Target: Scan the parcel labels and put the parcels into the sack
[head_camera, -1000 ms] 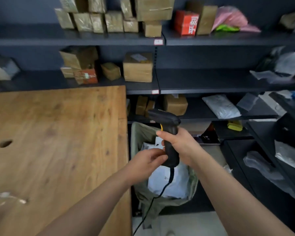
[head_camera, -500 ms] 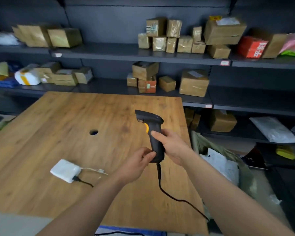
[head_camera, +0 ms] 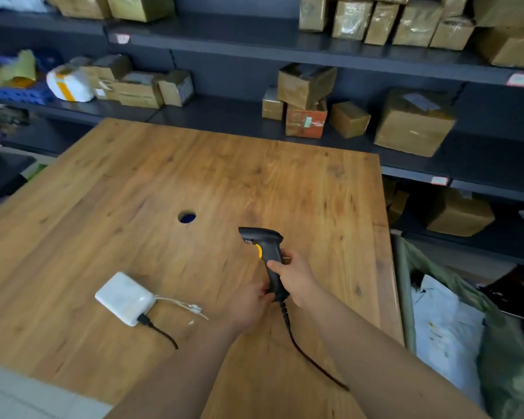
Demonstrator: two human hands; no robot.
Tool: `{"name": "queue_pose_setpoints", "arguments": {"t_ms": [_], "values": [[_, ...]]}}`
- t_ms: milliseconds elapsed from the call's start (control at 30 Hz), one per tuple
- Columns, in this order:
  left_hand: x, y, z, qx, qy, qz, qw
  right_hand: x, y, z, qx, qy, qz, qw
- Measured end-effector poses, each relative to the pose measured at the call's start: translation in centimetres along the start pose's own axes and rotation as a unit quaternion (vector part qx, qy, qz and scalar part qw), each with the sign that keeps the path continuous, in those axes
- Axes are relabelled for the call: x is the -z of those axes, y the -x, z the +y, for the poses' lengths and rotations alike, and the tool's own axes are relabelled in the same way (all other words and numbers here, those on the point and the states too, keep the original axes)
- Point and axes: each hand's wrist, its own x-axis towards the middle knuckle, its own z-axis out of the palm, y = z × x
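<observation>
Left of the hands, on the bench (head_camera: 133,192): a white plugged-in box (head_camera: 124,298). Close together, left hand (head_camera: 248,303) pinching the base of the scanner (head_camera: 268,258), right hand (head_camera: 295,281) wrapped round its grip. Trailing toward the body, the cable (head_camera: 309,358); likely to snag on the bench edge and jerk the scanner if swung wide. Right of the hands, parcels (head_camera: 442,325) lying in the sack (head_camera: 505,352).

Of the person's body, only two forearms and two hands show, and all of it is bare. The left forearm (head_camera: 194,358) is uncovered from the lower edge of the view up to the wrist, and so is the broader-looking right forearm (head_camera: 375,352). The bare left hand (head_camera: 248,300) and bare right hand (head_camera: 294,279) are slightly blurred, so nails and finer marks cannot be made out.
</observation>
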Motion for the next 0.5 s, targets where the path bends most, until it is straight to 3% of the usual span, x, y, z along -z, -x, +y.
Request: {"name": "queue_pose_setpoints", "arguments": {"t_ms": [233,500], "values": [[-0.9,-3.1,-1.5,-0.013,-0.065,0.012,0.998,0.1,-3.5,2.1,0.019,0.068,0.030,0.997],[1.4,-4.5,-2.5,-0.066,-0.226,-0.005,0.972,0.6,-3.9,2.3,0.082,0.317,0.075,0.942]]}}
